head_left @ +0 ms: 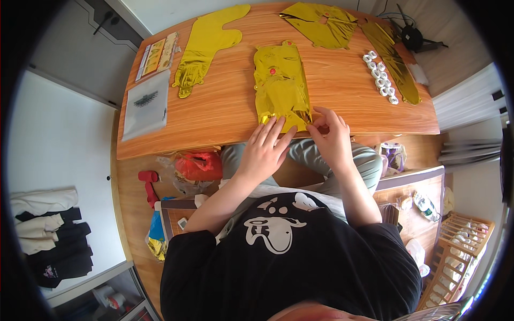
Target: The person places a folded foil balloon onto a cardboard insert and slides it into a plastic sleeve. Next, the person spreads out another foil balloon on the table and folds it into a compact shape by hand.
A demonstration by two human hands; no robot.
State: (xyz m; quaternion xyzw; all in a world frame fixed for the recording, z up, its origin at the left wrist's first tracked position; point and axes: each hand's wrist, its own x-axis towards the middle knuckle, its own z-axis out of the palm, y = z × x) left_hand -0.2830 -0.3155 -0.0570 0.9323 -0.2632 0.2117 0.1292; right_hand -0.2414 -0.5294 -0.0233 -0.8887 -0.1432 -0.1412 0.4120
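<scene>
A flat gold foil balloon (281,85) with a small red spot lies on the wooden table in front of me, its near end at the table's front edge. My left hand (266,144) rests on that near end with the fingers stretched and spread over the foil. At the near right corner my right hand (330,134) pinches the foil's edge between thumb and forefinger, the other fingers curled. What the pinch holds is partly covered by my fingertips.
Other flat gold foil pieces lie around: a branched one (206,43), a wide one (321,27) and a long strip (393,61). Several small white rolls (381,80) stand at the right. A clear plastic bag (145,107) and a printed card (158,56) lie at the left.
</scene>
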